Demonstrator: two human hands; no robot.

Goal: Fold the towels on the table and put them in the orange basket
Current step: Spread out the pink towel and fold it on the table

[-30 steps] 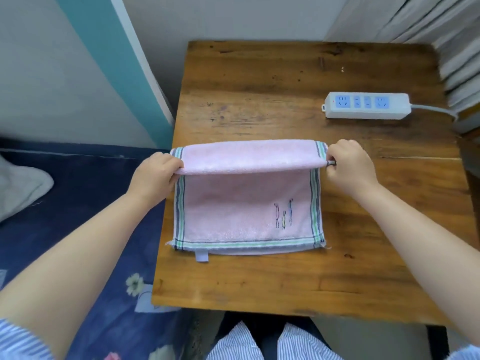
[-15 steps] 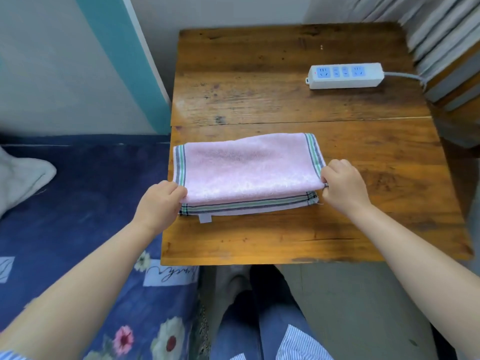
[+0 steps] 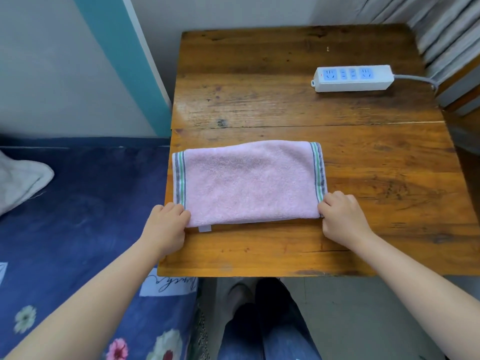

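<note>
**Corner with a wooden worktop and a bed**

A worn wooden worktop (image 3: 285, 107), glossy under soft daylight, stands against a pale wall (image 3: 52, 74) with a slanting teal stripe (image 3: 124, 68). A white power strip (image 3: 353, 77) lies near its far right edge. Grey curtain folds (image 3: 446, 29) hang at the right. A bed with a navy floral sheet (image 3: 85, 216) adjoins the left side.

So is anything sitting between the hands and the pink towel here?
No. The left hand and right hand already grip the near corners of the pink towel. The power strip lies well behind it.
</note>
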